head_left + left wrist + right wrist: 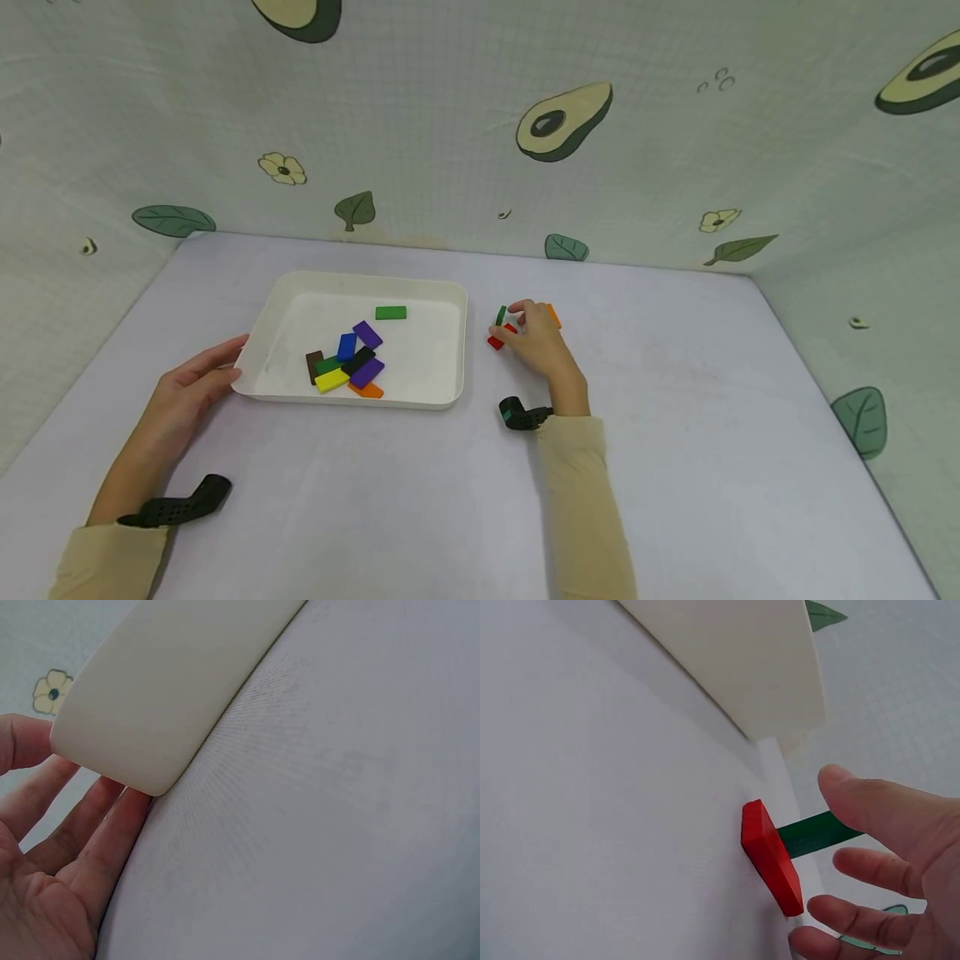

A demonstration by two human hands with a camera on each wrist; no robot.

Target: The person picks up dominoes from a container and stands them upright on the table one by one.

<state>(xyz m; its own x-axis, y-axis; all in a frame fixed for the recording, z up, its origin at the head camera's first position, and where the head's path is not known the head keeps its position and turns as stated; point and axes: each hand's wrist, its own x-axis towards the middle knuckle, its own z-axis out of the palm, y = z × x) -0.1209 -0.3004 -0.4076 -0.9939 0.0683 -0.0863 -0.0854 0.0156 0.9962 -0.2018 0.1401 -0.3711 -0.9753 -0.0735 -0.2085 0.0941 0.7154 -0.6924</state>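
A white tray (420,358) lies left of centre, holding several coloured blocks, among them a green one (391,312) and a yellow one (332,381). My left hand (183,396) rests against the tray's left end, thumb at the rim and fairly straight fingers along the wall. Right of the tray, my right hand (538,337) hovers at a red block (771,855) and a dark green block (817,834) behind it. Its thumb overlaps the green block's end in the right wrist view, with the other fingers spread and loosely bent. An orange block (553,316) is partly hidden behind this hand.
A pale cloth covers the table (712,433). Behind it hangs a curtain (435,125) printed with avocados and leaves. Each wrist wears a black camera mount, the left one (180,507) low over the table, the right one (522,414) near the tray's right corner.
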